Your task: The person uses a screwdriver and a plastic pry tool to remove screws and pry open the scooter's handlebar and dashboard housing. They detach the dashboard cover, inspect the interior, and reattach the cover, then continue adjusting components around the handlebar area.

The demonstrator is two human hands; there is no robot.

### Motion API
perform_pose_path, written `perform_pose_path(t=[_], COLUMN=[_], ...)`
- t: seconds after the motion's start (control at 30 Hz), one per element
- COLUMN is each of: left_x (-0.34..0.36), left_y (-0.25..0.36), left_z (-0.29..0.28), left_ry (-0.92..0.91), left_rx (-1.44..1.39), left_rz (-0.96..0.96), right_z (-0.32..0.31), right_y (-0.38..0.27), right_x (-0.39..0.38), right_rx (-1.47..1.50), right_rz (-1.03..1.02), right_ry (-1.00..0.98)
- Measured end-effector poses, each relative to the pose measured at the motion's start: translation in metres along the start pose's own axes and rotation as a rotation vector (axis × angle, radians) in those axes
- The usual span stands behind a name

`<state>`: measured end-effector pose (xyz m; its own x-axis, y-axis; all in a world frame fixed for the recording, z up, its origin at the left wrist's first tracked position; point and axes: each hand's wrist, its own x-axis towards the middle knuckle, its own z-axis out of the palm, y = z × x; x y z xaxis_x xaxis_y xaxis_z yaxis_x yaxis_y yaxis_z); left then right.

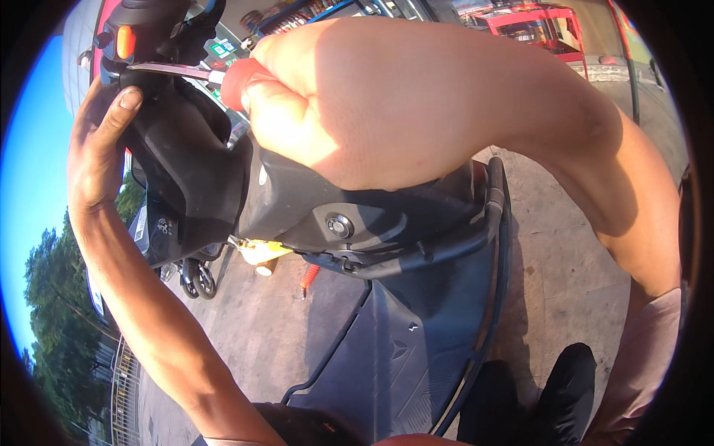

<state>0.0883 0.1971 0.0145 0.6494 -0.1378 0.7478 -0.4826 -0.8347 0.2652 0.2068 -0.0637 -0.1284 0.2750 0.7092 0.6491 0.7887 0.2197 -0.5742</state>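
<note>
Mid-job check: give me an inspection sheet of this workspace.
Surface: paved ground, sunlit, with shadows.
Job's things: dark scooter; red-handled screwdriver, its tip close to the handlebar housing, below an orange button.
Clutter: yellow object, partly hidden behind the scooter.
Hands: right hand gripping the screwdriver; left hand at the housing, grip unclear.
Cables: red coiled line near the yellow object; hose or cable unclear.
Surroundings: red rack, trees, fence, another vehicle's wheel.

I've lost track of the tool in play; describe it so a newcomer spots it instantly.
Start at the black scooter and go up to its handlebar area at the upper left, where an orange button shows. Just below that button is the tip of a screwdriver held in the right hand. Its red handle and slim metal shaft stand out against the black plastic.
</note>
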Motion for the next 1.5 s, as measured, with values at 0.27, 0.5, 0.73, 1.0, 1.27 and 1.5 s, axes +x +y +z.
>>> perform_pose_path(t=[0.27,0.5,0.73,1.0,1.27,1.5], left_x=[0.003,0.000,0.003,-0.001,-0.002,-0.008], left_y=[-0.011,-0.012,-0.018,-0.004,-0.006,-0.001], left_z=[-0.009,-0.026,-0.042,-0.039,-0.034,-0.015], left_ry=[0.022,-0.023,-0.058,-0.127,-0.074,0.014], left_rx=[0.016,-0.082,-0.184,-0.182,-0.170,-0.060], left_rz=[0.016,-0.046,-0.126,-0.137,-0.145,-0.122], right_z=[0.008,0.027,0.028,0.022,0.025,0.025], right_y=[-0.012,-0.019,-0.028,-0.029,-0.026,-0.028], right_x=[0.004,0.013,-0.003,-0.006,-0.006,-0.002], right_rx=[-0.093,-0.189,-0.129,-0.041,-0.049,-0.228], right_rz=[0.042,0.029,0.082,0.057,0.052,0.059], right_ry=[-0.017,0.055,0.024,0.018,0.050,0.014])
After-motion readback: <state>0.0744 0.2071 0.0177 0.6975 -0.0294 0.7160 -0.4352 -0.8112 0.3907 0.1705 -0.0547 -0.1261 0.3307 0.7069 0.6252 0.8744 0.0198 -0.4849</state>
